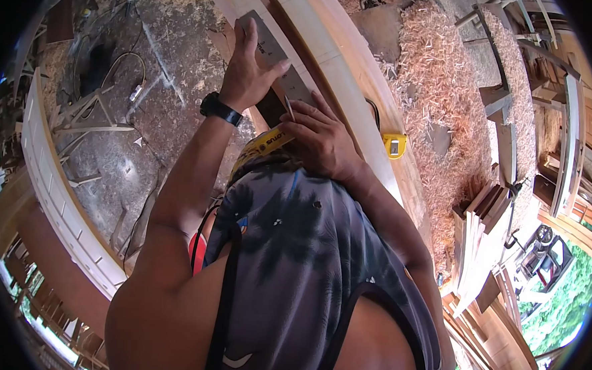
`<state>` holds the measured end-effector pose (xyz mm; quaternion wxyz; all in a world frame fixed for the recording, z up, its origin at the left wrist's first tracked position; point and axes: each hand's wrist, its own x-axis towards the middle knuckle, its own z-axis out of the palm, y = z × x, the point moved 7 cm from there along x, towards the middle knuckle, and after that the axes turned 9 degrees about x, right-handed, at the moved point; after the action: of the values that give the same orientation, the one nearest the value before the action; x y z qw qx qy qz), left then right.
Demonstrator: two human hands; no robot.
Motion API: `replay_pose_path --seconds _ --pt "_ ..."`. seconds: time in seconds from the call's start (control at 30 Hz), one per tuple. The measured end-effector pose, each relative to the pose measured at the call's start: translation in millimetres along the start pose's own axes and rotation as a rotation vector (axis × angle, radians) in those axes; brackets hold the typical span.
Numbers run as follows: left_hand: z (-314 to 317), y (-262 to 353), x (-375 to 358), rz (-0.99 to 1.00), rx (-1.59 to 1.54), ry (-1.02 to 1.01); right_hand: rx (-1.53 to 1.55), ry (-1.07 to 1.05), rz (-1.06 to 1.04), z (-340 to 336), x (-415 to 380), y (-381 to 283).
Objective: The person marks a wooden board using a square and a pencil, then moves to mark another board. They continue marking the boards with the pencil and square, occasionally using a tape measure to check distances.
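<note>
My left hand (252,72), with a black watch on its wrist, lies on a grey metal square (266,46), thumb and fingers spread apart. The square rests on a pale wooden piece at the top centre. My right hand (322,136) is beside the lower end of the square, its fingers closed round a thin pencil (288,108) that points up. A long, pale, curved wooden beam (322,66) runs past both hands. Below my hands is a yellow and black tool pouch (268,143) marked LOTUS, at my waist.
A yellow tape measure (394,146) sits on the wood right of my right hand. Shavings (435,92) cover the floor at the right. Stacked boards (481,228) stand lower right. A long white wooden frame (61,193) and cables lie at the left.
</note>
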<state>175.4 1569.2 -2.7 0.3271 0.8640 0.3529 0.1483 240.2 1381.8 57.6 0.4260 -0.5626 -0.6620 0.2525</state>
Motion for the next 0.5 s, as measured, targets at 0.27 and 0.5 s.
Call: replay_pose_path --seconds 0.27,0.5 --pt "1.0 -1.2 1.1 -0.003 -0.057 -0.032 -0.01 -0.02 -0.033 4.8 -3.1 4.6" --pt "2.1 -2.2 0.8 -0.001 -0.078 -0.029 -0.008 -0.013 -0.027 3.2 -2.8 4.4"
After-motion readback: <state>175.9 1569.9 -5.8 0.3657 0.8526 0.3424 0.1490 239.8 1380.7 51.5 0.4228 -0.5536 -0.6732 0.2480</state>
